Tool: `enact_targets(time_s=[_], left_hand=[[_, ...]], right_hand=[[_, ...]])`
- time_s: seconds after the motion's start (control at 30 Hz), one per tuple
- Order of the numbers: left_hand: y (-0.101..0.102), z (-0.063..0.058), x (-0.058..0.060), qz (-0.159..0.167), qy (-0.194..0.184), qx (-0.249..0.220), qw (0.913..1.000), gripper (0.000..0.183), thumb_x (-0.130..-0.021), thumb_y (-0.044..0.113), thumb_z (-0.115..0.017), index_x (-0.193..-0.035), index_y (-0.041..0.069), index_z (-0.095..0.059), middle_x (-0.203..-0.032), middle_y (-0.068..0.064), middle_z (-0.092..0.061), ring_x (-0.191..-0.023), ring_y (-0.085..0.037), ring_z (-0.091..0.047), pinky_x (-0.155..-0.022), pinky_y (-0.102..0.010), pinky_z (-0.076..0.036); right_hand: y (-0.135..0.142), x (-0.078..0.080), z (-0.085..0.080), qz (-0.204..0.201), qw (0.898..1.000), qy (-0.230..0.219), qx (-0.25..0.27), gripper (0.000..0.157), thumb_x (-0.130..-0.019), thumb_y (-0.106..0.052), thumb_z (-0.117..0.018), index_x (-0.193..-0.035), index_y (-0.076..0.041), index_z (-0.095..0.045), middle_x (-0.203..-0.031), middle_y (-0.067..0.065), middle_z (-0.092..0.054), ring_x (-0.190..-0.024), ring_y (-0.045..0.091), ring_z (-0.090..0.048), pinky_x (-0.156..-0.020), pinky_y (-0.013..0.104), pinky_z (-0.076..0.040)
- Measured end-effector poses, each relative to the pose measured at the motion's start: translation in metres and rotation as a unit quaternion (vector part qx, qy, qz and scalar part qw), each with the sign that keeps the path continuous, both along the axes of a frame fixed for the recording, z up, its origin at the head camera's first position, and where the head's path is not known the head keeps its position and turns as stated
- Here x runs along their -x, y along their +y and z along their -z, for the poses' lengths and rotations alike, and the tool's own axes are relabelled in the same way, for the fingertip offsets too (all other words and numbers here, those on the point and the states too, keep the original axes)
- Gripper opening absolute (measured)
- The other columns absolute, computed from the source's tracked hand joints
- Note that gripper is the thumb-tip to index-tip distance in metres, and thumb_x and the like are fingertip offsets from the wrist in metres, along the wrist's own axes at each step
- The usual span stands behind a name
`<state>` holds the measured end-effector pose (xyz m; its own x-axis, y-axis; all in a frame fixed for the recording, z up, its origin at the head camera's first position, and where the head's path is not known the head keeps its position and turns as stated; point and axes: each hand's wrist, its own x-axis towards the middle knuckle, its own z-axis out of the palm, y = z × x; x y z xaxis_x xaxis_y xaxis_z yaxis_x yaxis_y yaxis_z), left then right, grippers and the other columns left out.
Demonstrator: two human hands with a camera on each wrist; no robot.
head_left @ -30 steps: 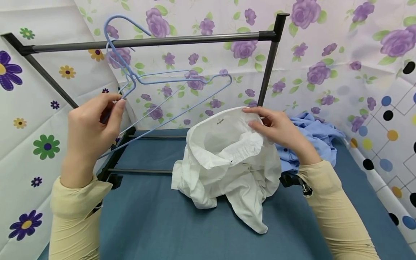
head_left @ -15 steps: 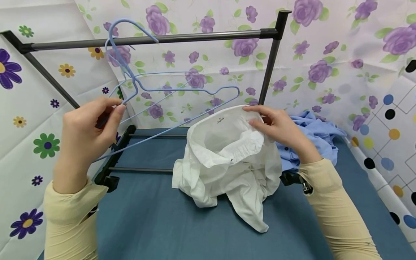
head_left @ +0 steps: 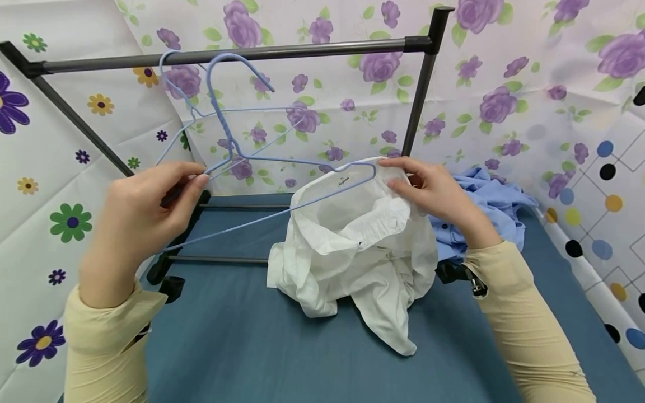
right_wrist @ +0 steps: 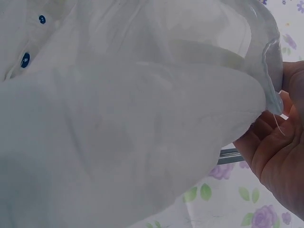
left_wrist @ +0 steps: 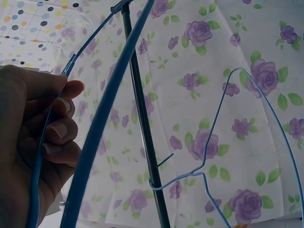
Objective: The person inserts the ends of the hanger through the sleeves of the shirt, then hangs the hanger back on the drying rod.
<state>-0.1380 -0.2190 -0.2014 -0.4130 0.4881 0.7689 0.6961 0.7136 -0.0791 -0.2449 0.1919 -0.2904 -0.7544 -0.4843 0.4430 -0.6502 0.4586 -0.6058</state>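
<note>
My left hand [head_left: 146, 212] pinches a blue wire hanger [head_left: 307, 162] near the base of its hook. The hanger's far shoulder end overlaps the open collar of a white shirt [head_left: 353, 263] in the head view. With thumb and fingers my right hand [head_left: 433, 193] grips the shirt's collar at its right side, holding the neck opening upward while the body droops onto the table. In the right wrist view the white cloth [right_wrist: 142, 133] fills most of the picture, with dark blue buttons at upper left. The left wrist view has the held hanger [left_wrist: 102, 114] crossing close by.
A black rack bar [head_left: 302, 51] spans the back. From it hangs a second blue hanger [head_left: 181, 89]. A crumpled blue shirt [head_left: 486, 201] lies at the right on the teal-covered table [head_left: 242, 347]. Floral sheets [head_left: 544, 61] surround the table.
The held hanger has come down from the rack bar and moved right, its shoulder end now over the shirt's neck opening. The right hand keeps hold of the collar, almost unmoved.
</note>
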Motion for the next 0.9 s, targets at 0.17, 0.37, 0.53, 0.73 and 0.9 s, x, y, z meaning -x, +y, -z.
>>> enact_targets(time_s=[0.17,0.37,0.53,0.73,0.9], left_hand=[[0.004,0.004,0.002,0.002,-0.027,0.023,0.9994,0.013,-0.087,0.009,-0.059,-0.094,0.002,-0.068,-0.069,0.001,-0.055,-0.053,-0.006,-0.036,-0.051,-0.019,-0.031],[0.011,0.01,0.01,0.014,-0.049,0.023,0.9984,0.009,-0.085,0.005,-0.062,-0.092,0.003,-0.067,-0.069,0.0,-0.056,-0.052,-0.008,-0.037,-0.052,-0.02,-0.029],[0.019,0.014,0.014,0.032,-0.051,0.008,0.9982,0.01,-0.083,0.003,-0.064,-0.093,0.003,-0.068,-0.076,-0.004,-0.063,-0.054,-0.009,-0.042,-0.052,-0.02,-0.03],[0.025,0.017,0.018,0.047,-0.053,0.004,0.9975,0.011,-0.084,0.003,-0.064,-0.094,0.004,-0.068,-0.079,-0.004,-0.066,-0.054,-0.009,-0.045,-0.053,-0.022,-0.032],[0.031,0.017,0.021,0.062,-0.054,0.006,0.9966,0.012,-0.085,0.004,-0.064,-0.095,0.004,-0.068,-0.081,-0.004,-0.067,-0.053,-0.008,-0.044,-0.05,-0.027,-0.034]], right_hand=[[0.0,0.001,-0.001,-0.01,1.0,0.009,0.004,0.037,-0.094,-0.029,-0.056,-0.131,-0.033,-0.052,-0.05,0.003,-0.038,-0.045,0.018,-0.039,-0.041,0.03,-0.031],[-0.001,0.001,-0.001,-0.022,1.0,0.004,0.008,0.038,-0.094,-0.025,-0.056,-0.131,-0.032,-0.052,-0.052,0.004,-0.041,-0.044,0.017,-0.04,-0.04,0.029,-0.033],[-0.004,-0.011,-0.01,-0.018,1.0,-0.006,0.002,0.039,-0.095,-0.017,-0.055,-0.132,-0.024,-0.052,-0.051,0.005,-0.04,-0.044,0.017,-0.039,-0.039,0.03,-0.033],[-0.011,-0.03,-0.028,-0.02,1.0,-0.009,0.001,0.038,-0.094,-0.01,-0.056,-0.132,-0.014,-0.053,-0.05,0.005,-0.04,-0.044,0.018,-0.039,-0.04,0.03,-0.033],[-0.014,-0.032,-0.032,-0.025,1.0,0.009,-0.002,0.037,-0.093,-0.006,-0.056,-0.13,-0.01,-0.054,-0.048,0.001,-0.034,-0.045,0.016,-0.038,-0.041,0.028,-0.033]])
